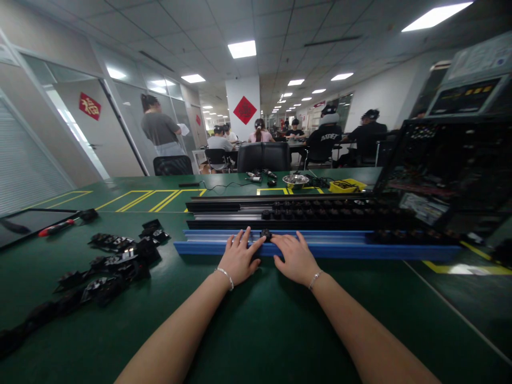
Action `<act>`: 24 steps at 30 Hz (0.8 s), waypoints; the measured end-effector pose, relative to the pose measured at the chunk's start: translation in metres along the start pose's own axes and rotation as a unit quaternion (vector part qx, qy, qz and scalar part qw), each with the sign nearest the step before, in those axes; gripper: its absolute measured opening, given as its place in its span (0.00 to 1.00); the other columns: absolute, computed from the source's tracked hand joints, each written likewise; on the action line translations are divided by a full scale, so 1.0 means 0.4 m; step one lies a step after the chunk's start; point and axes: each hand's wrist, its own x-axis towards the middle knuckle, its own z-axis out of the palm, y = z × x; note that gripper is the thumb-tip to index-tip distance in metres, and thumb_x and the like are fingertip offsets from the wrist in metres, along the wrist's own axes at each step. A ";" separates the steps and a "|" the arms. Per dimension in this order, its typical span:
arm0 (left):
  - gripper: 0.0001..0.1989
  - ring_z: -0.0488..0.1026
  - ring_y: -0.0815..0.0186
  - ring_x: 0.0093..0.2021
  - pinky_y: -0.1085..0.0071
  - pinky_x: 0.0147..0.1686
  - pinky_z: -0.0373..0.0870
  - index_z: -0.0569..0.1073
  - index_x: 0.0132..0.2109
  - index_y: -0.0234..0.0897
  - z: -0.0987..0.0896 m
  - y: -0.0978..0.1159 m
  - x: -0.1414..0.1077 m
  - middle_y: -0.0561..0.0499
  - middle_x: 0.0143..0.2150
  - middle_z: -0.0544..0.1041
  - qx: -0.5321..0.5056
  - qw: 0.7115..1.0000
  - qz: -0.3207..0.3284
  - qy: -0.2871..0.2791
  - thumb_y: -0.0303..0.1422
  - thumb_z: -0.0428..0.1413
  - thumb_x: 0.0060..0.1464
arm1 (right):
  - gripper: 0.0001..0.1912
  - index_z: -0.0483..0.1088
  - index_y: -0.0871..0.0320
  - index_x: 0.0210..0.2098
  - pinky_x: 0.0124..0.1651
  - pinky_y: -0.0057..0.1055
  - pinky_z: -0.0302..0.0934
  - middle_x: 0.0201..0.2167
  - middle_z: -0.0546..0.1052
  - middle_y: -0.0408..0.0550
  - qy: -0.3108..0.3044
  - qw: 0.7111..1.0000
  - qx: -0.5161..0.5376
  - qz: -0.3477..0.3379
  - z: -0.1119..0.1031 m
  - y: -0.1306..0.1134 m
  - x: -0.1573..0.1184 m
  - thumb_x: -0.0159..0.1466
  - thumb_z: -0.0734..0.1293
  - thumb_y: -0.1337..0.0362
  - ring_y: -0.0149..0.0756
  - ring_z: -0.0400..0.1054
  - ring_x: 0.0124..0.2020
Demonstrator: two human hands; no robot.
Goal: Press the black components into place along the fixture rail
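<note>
My left hand (239, 260) rests at the front of a long blue rail (320, 252), fingers spread, its index fingertip at a small round black part (265, 234). From the other side, my right hand (295, 258) reaches the same part with its index finger, thumb apart. The black part sits in the rail's channel, between the two fingertips; neither hand is wrapped around it. Farther right in the blue rail stands a row of dark parts (404, 236). Behind lie black rails (228, 224), with several round black parts (304, 212) lined up in them.
Loose black parts (120, 261) are strewn over the green table (256, 330) at left, by a red-handled screwdriver (56, 228) and a dark tray (24, 226). Toward the back are a metal bowl (296, 180) and a yellow tray (347, 185). Dark equipment (448, 154) rises at right.
</note>
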 end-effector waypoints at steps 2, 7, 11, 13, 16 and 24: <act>0.33 0.49 0.49 0.63 0.50 0.57 0.47 0.49 0.63 0.55 0.000 0.002 0.001 0.45 0.67 0.45 0.002 1.000 -0.004 -0.003 0.42 0.52 0.52 | 0.23 0.62 0.53 0.53 0.62 0.48 0.31 0.54 0.67 0.47 -0.004 1.000 -0.003 0.000 0.001 -0.002 0.001 0.57 0.58 0.62 0.39 0.57 0.54; 0.34 0.49 0.48 0.63 0.49 0.57 0.47 0.47 0.63 0.56 0.002 0.006 0.003 0.44 0.67 0.45 0.011 1.000 -0.010 -0.002 0.42 0.52 0.52 | 0.24 0.60 0.54 0.54 0.62 0.49 0.29 0.55 0.66 0.48 -0.007 1.000 -0.009 -0.009 0.007 -0.010 0.003 0.57 0.58 0.62 0.40 0.56 0.55; 0.34 0.49 0.48 0.63 0.49 0.56 0.46 0.45 0.64 0.55 0.003 0.008 0.005 0.43 0.67 0.45 0.017 1.000 -0.016 -0.002 0.44 0.50 0.53 | 0.27 0.58 0.55 0.56 0.62 0.51 0.29 0.56 0.65 0.50 -0.015 1.000 -0.011 -0.015 0.011 -0.016 0.002 0.57 0.58 0.61 0.41 0.55 0.56; 0.33 0.48 0.48 0.63 0.48 0.56 0.46 0.45 0.64 0.55 0.003 0.012 0.007 0.43 0.67 0.45 0.020 1.000 -0.018 -0.001 0.45 0.49 0.53 | 0.28 0.56 0.55 0.58 0.61 0.52 0.28 0.56 0.64 0.50 -0.018 1.000 -0.005 -0.014 0.012 -0.018 0.001 0.57 0.58 0.61 0.41 0.55 0.56; 0.33 0.48 0.47 0.63 0.45 0.56 0.45 0.45 0.63 0.56 0.004 0.023 0.011 0.44 0.67 0.45 0.026 0.999 -0.031 -0.001 0.48 0.47 0.53 | 0.30 0.54 0.56 0.58 0.61 0.52 0.28 0.56 0.64 0.50 -0.022 1.000 -0.001 -0.010 0.013 -0.023 0.002 0.56 0.59 0.61 0.41 0.55 0.56; 0.31 0.48 0.44 0.62 0.40 0.54 0.43 0.45 0.63 0.57 0.006 0.053 0.027 0.45 0.67 0.47 0.038 0.997 -0.068 -0.004 0.52 0.43 0.53 | 0.26 0.56 0.55 0.56 0.61 0.51 0.29 0.55 0.67 0.49 -0.027 1.000 0.007 -0.005 0.016 -0.034 0.007 0.58 0.58 0.62 0.39 0.55 0.56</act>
